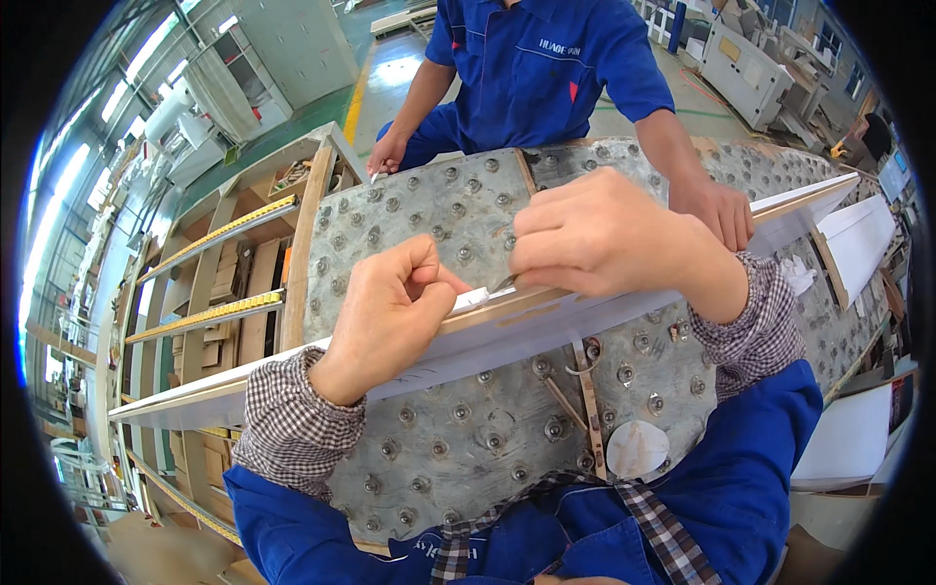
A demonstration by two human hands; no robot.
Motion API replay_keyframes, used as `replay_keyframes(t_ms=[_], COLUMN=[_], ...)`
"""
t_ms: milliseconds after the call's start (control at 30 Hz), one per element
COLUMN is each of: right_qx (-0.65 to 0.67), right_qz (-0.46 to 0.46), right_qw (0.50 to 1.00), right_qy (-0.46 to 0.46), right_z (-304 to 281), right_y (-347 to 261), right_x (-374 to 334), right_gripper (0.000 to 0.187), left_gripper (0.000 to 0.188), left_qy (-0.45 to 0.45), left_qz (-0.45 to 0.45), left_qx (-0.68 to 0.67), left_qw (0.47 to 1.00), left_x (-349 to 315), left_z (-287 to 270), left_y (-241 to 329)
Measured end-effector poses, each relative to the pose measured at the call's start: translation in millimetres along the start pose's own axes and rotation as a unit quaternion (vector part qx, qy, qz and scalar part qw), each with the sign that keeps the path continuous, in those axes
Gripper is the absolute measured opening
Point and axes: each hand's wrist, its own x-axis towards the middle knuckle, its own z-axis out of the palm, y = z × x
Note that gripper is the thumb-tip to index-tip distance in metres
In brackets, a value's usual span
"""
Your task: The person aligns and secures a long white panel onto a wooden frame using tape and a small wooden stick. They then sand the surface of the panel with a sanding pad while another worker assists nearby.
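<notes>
A long white panel (507,341) with a wooden edge stands on its side across the table, in front of me. My left hand (385,317) is closed at its upper edge, thumb and forefinger against a small white strip (472,299). Over the same edge, to the right, is my right hand (609,239). Its fingers are curled closed, and a thin dark tip (503,287) shows beneath them. What that tip belongs to is hidden. The slots (526,314) in the wooden edge lie just below my right hand.
The metal table (439,429) is studded with ball rollers. A co-worker in blue (546,78) stands opposite, one hand (717,210) on the panel's right part. A round pale disc (638,448) lies near me. Yellow roller rails (210,317) run at left; another white panel (858,244) lies right.
</notes>
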Motion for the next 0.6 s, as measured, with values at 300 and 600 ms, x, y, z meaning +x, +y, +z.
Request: replay_keyframes(t_ms=[300, 600], right_qx=[-0.101, -0.108], right_qz=[-0.063, -0.066], right_qw=[0.993, 0.991], right_qy=[-0.022, -0.042], right_z=[11.9, 12.4], right_y=[-4.1, -2.4], right_x=[7.0, 6.0], right_gripper=[0.007, 0.008], left_gripper=[0.02, 0.02], left_qy=[0.002, -0.018], left_qz=[0.003, -0.045], left_qx=[0.007, 0.022], left_qw=[1.0, 0.999], left_x=[-2.3, -9.9], left_z=[-1.1, -0.7], left_y=[-6.5, 6.9])
